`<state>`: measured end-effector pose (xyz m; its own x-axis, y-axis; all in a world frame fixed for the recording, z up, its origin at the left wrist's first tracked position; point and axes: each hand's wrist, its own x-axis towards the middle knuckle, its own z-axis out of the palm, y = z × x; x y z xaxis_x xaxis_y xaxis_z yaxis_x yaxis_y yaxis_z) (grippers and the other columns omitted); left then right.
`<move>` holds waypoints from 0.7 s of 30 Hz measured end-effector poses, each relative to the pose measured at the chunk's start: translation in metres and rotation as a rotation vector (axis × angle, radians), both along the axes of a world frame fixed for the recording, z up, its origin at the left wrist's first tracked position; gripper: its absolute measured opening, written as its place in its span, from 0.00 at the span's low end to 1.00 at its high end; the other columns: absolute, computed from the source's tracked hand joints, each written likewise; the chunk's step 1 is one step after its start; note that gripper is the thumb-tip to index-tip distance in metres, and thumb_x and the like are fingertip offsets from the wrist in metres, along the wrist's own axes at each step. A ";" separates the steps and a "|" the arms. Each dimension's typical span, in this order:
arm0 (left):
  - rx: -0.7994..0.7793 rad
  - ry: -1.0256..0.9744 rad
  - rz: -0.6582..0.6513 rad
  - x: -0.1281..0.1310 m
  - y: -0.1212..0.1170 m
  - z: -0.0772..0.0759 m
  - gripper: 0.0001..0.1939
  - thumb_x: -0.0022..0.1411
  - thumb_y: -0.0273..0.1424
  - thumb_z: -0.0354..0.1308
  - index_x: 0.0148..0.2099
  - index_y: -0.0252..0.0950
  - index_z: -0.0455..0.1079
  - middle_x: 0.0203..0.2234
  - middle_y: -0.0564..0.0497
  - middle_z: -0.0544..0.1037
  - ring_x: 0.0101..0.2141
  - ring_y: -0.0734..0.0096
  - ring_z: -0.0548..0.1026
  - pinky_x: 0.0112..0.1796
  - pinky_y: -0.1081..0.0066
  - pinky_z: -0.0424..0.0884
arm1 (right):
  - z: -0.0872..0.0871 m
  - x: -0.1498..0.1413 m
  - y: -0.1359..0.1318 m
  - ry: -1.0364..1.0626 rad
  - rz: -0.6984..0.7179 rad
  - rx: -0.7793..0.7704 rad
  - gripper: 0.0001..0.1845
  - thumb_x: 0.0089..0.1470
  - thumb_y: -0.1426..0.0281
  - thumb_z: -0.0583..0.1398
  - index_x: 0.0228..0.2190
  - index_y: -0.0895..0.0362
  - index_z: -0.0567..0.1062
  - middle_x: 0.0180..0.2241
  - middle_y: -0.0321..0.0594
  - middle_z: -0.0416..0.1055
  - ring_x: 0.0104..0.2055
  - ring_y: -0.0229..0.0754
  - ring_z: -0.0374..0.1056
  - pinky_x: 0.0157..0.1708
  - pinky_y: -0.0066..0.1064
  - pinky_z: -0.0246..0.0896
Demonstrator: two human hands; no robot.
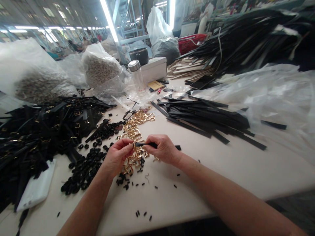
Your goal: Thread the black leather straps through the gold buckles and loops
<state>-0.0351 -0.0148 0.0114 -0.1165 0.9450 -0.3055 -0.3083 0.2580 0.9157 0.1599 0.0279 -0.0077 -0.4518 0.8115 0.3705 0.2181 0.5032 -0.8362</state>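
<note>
A black strap [140, 144] stretches between my two hands over a heap of gold buckles [134, 131]. My right hand [163, 147] is closed around the strap, whose other end [178, 147] sticks out beyond the fist. At the strap's near tip, the thumb and fingers of my left hand [119, 155] pinch what looks like a small gold buckle, mostly covered by the fingertips. Small black rings [85, 168] lie in piles left of my left hand. Tiny black tube-like pieces [123, 178] are scattered on the table below the hands.
Finished-looking buckled straps [73, 121] are heaped at left, partly over a white plastic tray [39, 186]. Loose black strips [206, 116] lie at right beside plastic sheeting [278, 91]. Behind stand a glass bottle [137, 77], a white box [156, 68] and filled bags [99, 65].
</note>
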 end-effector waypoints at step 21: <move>-0.077 0.005 -0.071 -0.009 -0.001 -0.003 0.15 0.41 0.29 0.75 0.34 0.33 0.79 0.28 0.51 0.81 0.26 0.78 0.77 0.30 0.80 0.76 | 0.008 0.011 0.003 -0.280 -0.073 0.467 0.13 0.63 0.65 0.56 0.29 0.56 0.75 0.26 0.35 0.70 0.26 0.35 0.62 0.26 0.27 0.49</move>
<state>-0.0442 -0.0154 0.0080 -0.0518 0.9246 -0.3775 -0.2820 0.3491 0.8937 0.1713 0.0307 0.0007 -0.5338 0.6223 0.5726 0.4480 0.7824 -0.4327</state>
